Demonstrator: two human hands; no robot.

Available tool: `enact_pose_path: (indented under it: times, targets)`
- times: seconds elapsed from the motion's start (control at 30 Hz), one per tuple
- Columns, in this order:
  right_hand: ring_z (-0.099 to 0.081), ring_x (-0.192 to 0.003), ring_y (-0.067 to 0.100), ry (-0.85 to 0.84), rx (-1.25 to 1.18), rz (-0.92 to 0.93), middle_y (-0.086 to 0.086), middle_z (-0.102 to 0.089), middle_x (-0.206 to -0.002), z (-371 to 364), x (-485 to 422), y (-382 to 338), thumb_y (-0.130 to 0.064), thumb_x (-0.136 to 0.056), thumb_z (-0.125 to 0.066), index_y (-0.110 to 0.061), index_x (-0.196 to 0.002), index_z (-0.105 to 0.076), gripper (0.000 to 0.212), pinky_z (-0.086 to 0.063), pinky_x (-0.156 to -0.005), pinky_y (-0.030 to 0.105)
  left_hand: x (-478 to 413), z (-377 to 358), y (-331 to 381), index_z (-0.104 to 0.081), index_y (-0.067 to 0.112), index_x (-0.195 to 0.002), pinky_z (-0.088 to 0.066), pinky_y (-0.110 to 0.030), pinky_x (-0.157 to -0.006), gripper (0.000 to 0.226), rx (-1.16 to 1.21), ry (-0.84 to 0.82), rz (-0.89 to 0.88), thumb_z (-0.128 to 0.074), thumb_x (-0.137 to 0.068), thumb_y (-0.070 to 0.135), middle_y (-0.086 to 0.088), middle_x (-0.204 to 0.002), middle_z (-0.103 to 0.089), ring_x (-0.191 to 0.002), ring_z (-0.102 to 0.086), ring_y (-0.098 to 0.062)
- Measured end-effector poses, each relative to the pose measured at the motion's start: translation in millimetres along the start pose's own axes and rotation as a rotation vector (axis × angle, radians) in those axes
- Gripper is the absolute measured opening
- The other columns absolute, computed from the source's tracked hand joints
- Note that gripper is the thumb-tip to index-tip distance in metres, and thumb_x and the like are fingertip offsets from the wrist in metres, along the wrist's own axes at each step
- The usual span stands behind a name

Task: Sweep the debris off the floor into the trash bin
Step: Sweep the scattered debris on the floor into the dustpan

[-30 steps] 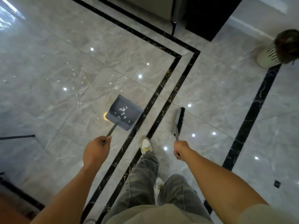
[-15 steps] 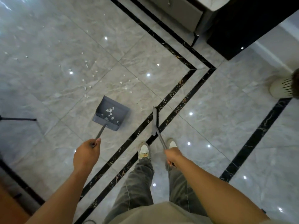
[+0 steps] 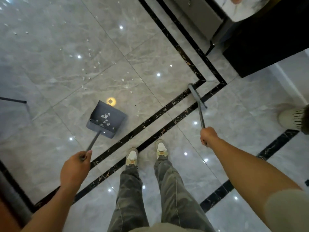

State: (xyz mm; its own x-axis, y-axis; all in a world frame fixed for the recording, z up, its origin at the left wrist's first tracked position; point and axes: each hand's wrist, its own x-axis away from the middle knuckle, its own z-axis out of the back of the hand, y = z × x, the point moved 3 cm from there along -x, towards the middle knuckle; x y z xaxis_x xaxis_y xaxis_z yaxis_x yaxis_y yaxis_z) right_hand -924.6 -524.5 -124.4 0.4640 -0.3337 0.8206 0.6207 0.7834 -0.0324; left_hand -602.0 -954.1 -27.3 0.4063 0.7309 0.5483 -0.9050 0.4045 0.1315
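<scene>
Swinging out from beside my shoes (image 3: 132, 156), the broom (image 3: 197, 97) is now angling over the black border (image 3: 167, 108), my right fingers (image 3: 204, 140) clenching its handle. My left fingers (image 3: 83, 156) are gripping the dustpan (image 3: 115, 118) handle; scraps (image 3: 104, 120) are lying in the pan ahead of them, more debris (image 3: 83, 71) lying scattered beyond.

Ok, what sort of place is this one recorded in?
Probably an indoor living area or lobby. Glossy grey marble-look floor tiles with black inlaid border strips mirror ceiling spotlights, a dark cabinet stands at top right, and a white slatted bin sits at the right edge.
</scene>
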Motion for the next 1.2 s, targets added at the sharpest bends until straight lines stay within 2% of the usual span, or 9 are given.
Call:
enact_pose_path:
  times: [0.07,0.2,0.27,0.4,0.6,0.77,0.87,0.97,1.2]
  targets:
    - [-0.052,-0.053,0.023,-0.028,0.054,-0.028,0.017,-0.058,-0.074,1.9,-4.4,-15.8,-0.004,-0.099,-0.042,0.0,-0.127,-0.059,0.034,-0.039,-0.036,0.021,1.8,-12.4,1.2,-0.076,0.011,-0.1,-0.045,-0.034,-0.056,0.048,0.002,0.005,0.013,-0.05,-0.105,0.051,-0.001,-0.069,-0.064,-0.062,-0.056,-0.022]
    - [-0.056,-0.056,0.025,-0.125,0.157,-0.029,0.021,-0.063,-0.079,-26.8,9.4,-24.7,-0.003,-0.097,-0.044,0.004,-0.133,-0.057,0.039,-0.042,-0.043,0.027,9.3,-23.0,-7.8,-0.076,0.013,-0.099,-0.047,-0.035,-0.057,0.049,-0.01,0.027,0.036,-0.05,-0.104,0.054,-0.002,-0.072,-0.066,-0.066,-0.061,-0.026]
    - [-0.055,-0.058,0.026,-0.194,0.192,-0.015,0.023,-0.066,-0.088,-46.3,26.9,-22.9,-0.006,-0.097,-0.044,0.003,-0.132,-0.057,0.038,-0.041,-0.044,0.026,11.7,-25.4,-14.4,-0.076,0.013,-0.1,-0.052,-0.038,-0.061,0.049,0.023,0.034,0.045,-0.049,-0.104,0.053,-0.005,-0.075,-0.068,-0.069,-0.064,-0.029]
    - [-0.055,-0.058,0.025,-0.287,0.284,0.029,0.021,-0.06,-0.083,-56.5,56.1,-25.9,-0.011,-0.099,-0.047,0.002,-0.124,-0.06,0.031,-0.043,-0.05,0.027,6.8,-26.8,-29.2,-0.075,0.013,-0.105,-0.058,-0.043,-0.065,0.051,0.055,0.032,0.07,-0.047,-0.105,0.056,-0.004,-0.076,-0.069,-0.071,-0.066,-0.029]
    - [-0.047,-0.044,0.02,-0.179,0.266,0.125,0.015,-0.057,-0.068,-11.6,68.8,-39.1,-0.022,-0.098,-0.052,-0.005,-0.102,-0.068,0.023,-0.035,-0.045,0.022,0.4,-16.5,-54.3,-0.074,0.016,-0.096,-0.057,-0.041,-0.063,0.048,0.11,0.018,0.089,-0.048,-0.105,0.055,-0.004,-0.071,-0.068,-0.066,-0.064,-0.025]
    - [-0.057,-0.052,0.024,-0.017,0.302,0.2,0.016,-0.063,-0.078,-25.7,53.5,-75.6,-0.019,-0.098,-0.046,-0.006,-0.111,-0.065,0.026,-0.037,-0.041,0.018,-2.1,-14.5,-86.7,-0.074,0.02,-0.092,-0.055,-0.039,-0.061,0.046,0.095,0.02,0.114,-0.048,-0.103,0.057,-0.002,-0.07,-0.068,-0.064,-0.063,-0.024]
    - [-0.057,-0.054,0.025,-0.014,0.338,0.182,0.017,-0.062,-0.079,-54.6,46.9,-99.9,-0.016,-0.101,-0.046,0.0,-0.124,-0.062,0.032,-0.037,-0.041,0.022,-1.3,-14.4,-104.9,-0.075,0.021,-0.093,-0.055,-0.038,-0.058,0.045,0.104,0.021,0.111,-0.048,-0.103,0.057,-0.001,-0.067,-0.067,-0.062,-0.062,-0.023]
    - [-0.052,-0.055,0.023,-0.117,0.399,0.199,0.014,-0.058,-0.073,-100.7,67.6,-114.1,-0.011,-0.102,-0.045,0.006,-0.13,-0.059,0.036,-0.04,-0.045,0.028,6.9,-13.0,-121.1,-0.078,0.018,-0.098,-0.043,-0.032,-0.052,0.044,0.109,0.033,0.147,-0.052,-0.103,0.053,0.001,-0.066,-0.063,-0.059,-0.056,-0.02]
    - [-0.051,-0.055,0.017,-0.357,0.516,0.309,0.006,-0.052,-0.069,-209.6,166.1,-103.6,-0.013,-0.101,-0.044,0.008,-0.131,-0.061,0.039,-0.044,-0.048,0.027,30.4,-2.0,-169.0,-0.079,0.015,-0.106,-0.049,-0.036,-0.06,0.045,0.205,0.059,0.264,-0.054,-0.103,0.052,-0.001,-0.072,-0.066,-0.066,-0.059,-0.024]
